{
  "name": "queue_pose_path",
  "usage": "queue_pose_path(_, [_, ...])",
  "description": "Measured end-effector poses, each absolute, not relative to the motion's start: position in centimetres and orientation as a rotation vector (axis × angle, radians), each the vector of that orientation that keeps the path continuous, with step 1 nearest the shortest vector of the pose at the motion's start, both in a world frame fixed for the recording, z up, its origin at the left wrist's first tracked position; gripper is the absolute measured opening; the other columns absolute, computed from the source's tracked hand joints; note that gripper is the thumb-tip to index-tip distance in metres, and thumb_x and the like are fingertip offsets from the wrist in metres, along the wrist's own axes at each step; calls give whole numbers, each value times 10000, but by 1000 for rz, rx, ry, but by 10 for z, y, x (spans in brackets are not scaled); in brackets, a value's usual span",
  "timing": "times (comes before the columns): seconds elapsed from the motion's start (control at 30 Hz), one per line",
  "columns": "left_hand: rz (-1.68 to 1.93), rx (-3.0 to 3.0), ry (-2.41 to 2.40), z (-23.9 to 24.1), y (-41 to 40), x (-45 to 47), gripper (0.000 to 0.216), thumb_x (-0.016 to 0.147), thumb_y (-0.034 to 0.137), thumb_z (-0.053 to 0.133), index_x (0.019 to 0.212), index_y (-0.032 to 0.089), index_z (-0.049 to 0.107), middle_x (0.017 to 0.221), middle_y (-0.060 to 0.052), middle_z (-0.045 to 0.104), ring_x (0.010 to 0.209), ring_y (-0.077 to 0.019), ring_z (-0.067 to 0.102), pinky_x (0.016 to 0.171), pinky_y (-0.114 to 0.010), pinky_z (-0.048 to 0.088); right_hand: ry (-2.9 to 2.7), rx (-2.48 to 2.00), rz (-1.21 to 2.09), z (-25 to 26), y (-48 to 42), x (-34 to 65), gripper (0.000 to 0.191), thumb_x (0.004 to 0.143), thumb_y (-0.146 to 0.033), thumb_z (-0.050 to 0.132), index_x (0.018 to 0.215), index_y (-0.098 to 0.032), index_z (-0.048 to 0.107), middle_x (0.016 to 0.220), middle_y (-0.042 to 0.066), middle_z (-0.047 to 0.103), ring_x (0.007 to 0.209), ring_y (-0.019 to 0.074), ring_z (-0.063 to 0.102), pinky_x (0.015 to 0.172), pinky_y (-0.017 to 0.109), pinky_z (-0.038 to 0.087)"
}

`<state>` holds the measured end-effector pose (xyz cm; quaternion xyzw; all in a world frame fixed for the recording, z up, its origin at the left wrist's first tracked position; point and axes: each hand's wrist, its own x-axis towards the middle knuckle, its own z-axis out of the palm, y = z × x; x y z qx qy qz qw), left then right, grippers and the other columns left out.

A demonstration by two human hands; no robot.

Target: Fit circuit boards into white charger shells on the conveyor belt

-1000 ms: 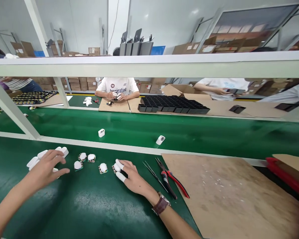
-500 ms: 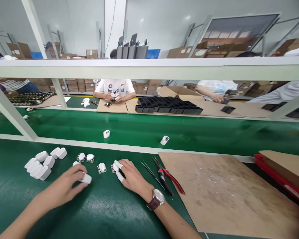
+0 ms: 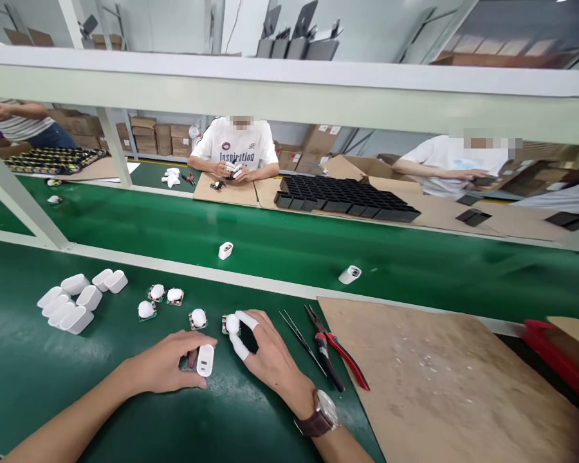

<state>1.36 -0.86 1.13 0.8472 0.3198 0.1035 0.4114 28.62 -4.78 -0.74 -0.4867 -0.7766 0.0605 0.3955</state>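
My left hand [image 3: 174, 363] is closed on a white oval plastic case [image 3: 205, 361], its slotted end turned toward me. Just to the right, my right hand [image 3: 265, 347], white cots on thumb and forefinger, pinches a small circuit board with a white dome [image 3: 232, 323] at the green bench top. Similar domed boards lie left of it, one of them [image 3: 198, 318] just beyond my left fingers. More white cases [image 3: 75, 318] stand in a cluster at the left. Tweezers [image 3: 303, 341] and red-and-black long-nose pliers [image 3: 329, 347] lie right of my right hand.
A stained brown board [image 3: 434, 379] covers the right of the bench. Beyond a pale rail [image 3: 183, 267], two white cases [image 3: 226, 250] sit on the green belt [image 3: 174, 225]. Co-workers sit opposite, near black trays [image 3: 342, 198]. A shelf beam [image 3: 289, 96] crosses above.
My left hand has moved right with the white case, closer to my right hand, uncovering a domed board. My right hand stays at its board. The view has tilted downward.
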Motion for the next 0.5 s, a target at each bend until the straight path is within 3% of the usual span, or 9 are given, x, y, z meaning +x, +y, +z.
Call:
queue_pose_path(0.07, [250,2143,739,13,-8,15,684,865,220,784,1499,335,555,1166,-53,724,1100,-262,677,990,-404,582,-1885,-1204,175,-1,-51,281,395,1011,-176,590,1388,-273,520,1171,100,688,1097,273,669,926,483,608])
queue_pose_path(0.17, [300,2230,582,19,-6,14,767,885,29,588,1571,353,471,1423,-74,636,1347,-271,559,1145,-448,497,-1857,-1183,196,6,-56,277,433,996,-134,601,1393,-288,525,1183,100,673,1112,274,653,933,483,593])
queue_pose_path(0.23, [327,2301,554,22,-5,11,744,915,-28,457,1533,381,520,1511,-69,560,1371,-254,537,1117,-422,519,-1873,-1172,182,8,-57,277,465,984,-107,611,1403,-293,531,1184,101,666,1112,276,643,929,483,586])
queue_pose_path(0.4, [397,2346,625,22,-12,10,590,1015,29,359,1485,329,551,1485,-114,523,1233,-235,604,978,-352,575,-1888,-1159,128,6,-56,280,563,961,-62,637,1452,-312,521,1188,99,653,1110,280,635,914,482,578])
queue_pose_path(0.5, [439,2373,642,12,-21,19,375,1042,280,578,1416,291,576,1435,-136,524,1133,-265,627,931,-390,588,-1885,-1165,114,6,-55,282,579,957,-67,650,1457,-332,525,1191,96,656,1107,283,644,910,484,582])
